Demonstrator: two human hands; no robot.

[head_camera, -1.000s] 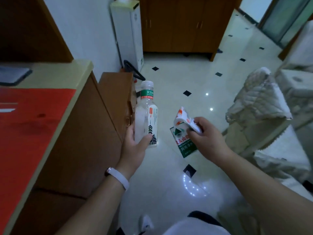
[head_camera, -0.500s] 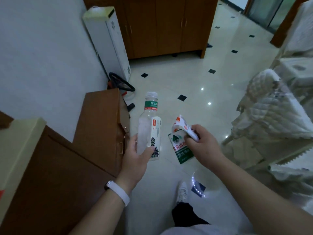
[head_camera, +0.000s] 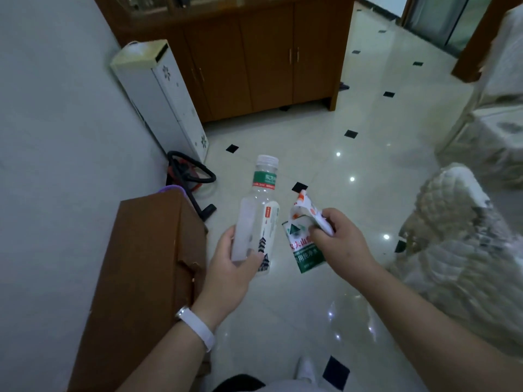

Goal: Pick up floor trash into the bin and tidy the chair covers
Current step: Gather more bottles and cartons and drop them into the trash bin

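Nearer now stands the far cupboard (head_camera: pixel 268 58), while the left hand (head_camera: pixel 233 268) grips the light, slippery bottle (head_camera: pixel 259 219) low down, near centre, and the right hand (head_camera: pixel 341 246) pinches soft wrappers (head_camera: pixel 304 250), possibly labels.

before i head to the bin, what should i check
1. Left hand grips the bottle: ok.
2. Bottle cap on: ok.
3. Right hand pinches the wrappers: ok.
4. Bin in view: cannot tell.
5. Black hose lies on the floor by the wall, possible trip: not ok.
6. Chair cover tidied: not ok, looks rumpled.
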